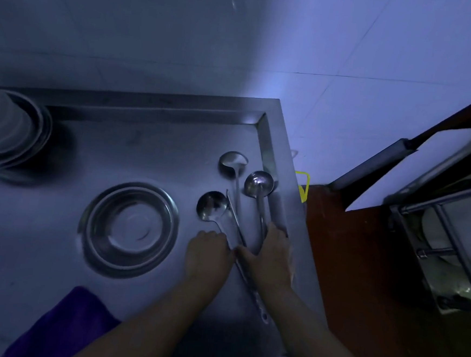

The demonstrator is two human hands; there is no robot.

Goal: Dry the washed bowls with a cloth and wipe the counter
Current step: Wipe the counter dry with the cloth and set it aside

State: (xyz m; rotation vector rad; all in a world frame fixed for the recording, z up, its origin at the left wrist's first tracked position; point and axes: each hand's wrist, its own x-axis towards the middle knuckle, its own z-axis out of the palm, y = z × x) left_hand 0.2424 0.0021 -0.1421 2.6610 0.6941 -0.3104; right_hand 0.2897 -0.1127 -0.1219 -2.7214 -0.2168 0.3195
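Note:
Nested steel bowls [129,229] sit mouth-up in the middle of the steel counter [152,149]. A taller stack of bowls [9,135] stands at the far left. A purple cloth [62,325] lies at the near left edge, away from both hands. Three steel ladles lie to the right: a small ladle [212,206], a back ladle [233,161] and a right ladle [258,183]. My left hand [208,256] curls over the small ladle's handle. My right hand [272,254] covers and grips the other handles, thumb spread left.
A raised steel rim [268,141] borders the counter at the back and right. Beyond it are the tiled wall, a yellow strap [302,189], a reddish-brown floor and a metal rack [444,237] at the right.

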